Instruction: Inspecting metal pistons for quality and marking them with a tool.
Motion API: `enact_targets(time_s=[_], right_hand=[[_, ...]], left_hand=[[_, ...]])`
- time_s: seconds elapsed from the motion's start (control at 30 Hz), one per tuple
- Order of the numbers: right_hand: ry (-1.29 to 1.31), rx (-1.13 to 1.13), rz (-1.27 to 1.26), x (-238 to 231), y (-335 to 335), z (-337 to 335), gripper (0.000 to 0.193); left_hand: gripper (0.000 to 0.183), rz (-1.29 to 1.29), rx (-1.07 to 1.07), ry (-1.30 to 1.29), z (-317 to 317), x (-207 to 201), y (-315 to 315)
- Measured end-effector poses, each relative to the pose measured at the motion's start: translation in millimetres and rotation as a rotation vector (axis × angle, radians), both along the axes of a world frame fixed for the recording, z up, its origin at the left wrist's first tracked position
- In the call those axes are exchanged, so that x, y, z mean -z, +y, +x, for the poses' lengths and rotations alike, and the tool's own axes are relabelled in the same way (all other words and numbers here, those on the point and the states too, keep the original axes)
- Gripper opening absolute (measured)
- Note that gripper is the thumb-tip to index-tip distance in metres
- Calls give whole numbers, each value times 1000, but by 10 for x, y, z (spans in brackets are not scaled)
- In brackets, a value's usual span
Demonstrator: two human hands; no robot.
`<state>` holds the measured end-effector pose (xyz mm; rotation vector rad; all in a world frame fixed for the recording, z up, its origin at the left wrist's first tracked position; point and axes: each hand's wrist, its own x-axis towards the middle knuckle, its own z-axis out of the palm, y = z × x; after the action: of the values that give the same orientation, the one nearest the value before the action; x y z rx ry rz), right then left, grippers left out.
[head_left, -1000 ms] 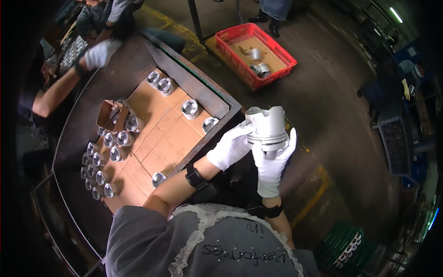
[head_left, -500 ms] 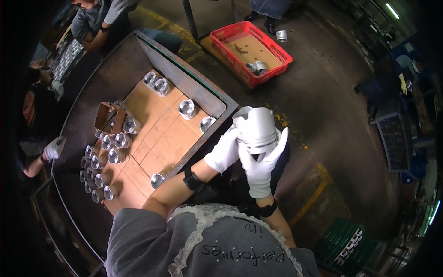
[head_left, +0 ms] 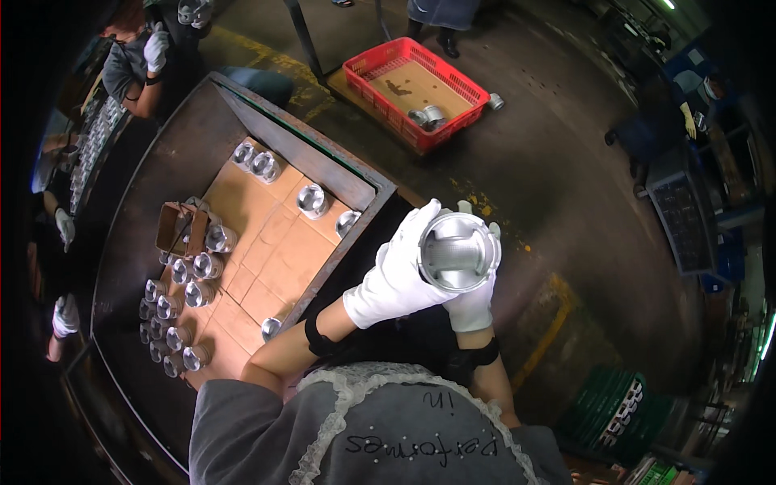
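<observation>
A silver engine piston (head_left: 458, 252) is held up in front of me, its dished, ringed face turned upward. My left hand (head_left: 394, 279), in a white glove, closes around its left side. On the other side, my right hand (head_left: 475, 311), also gloved, grips it from behind and below, with fingertips showing past the far rim. More pistons stand to my left on a cardboard sheet (head_left: 267, 234) inside a metal-walled table. Several crowd its left side, while a lone piston (head_left: 312, 200) stands nearer the far wall.
A small brown box (head_left: 179, 230) sits among the pistons. The table's raised metal edge (head_left: 356, 174) runs beside my left arm. Beyond it, a red crate (head_left: 416, 93) holds a few pistons. Co-workers' gloved hands (head_left: 66, 315) show at the left. Green stacked trays (head_left: 602, 416) stand at lower right.
The piston has turned from showing its side to showing its round face upward. My left hand has shifted round its side, and my right hand has moved partly behind it.
</observation>
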<state>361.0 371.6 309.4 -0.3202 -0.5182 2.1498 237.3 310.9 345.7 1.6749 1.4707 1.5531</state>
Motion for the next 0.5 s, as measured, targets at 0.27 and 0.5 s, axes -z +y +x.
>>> enact_targets(time_s=[0.27,0.5], right_hand=[[13,49,-91,-276,49,14,56],[260,-102,-324,-122,90,47,58]], left_hand=[[93,97,-38,199,-88,71,94],[86,136,-168,84,49,-29,59]])
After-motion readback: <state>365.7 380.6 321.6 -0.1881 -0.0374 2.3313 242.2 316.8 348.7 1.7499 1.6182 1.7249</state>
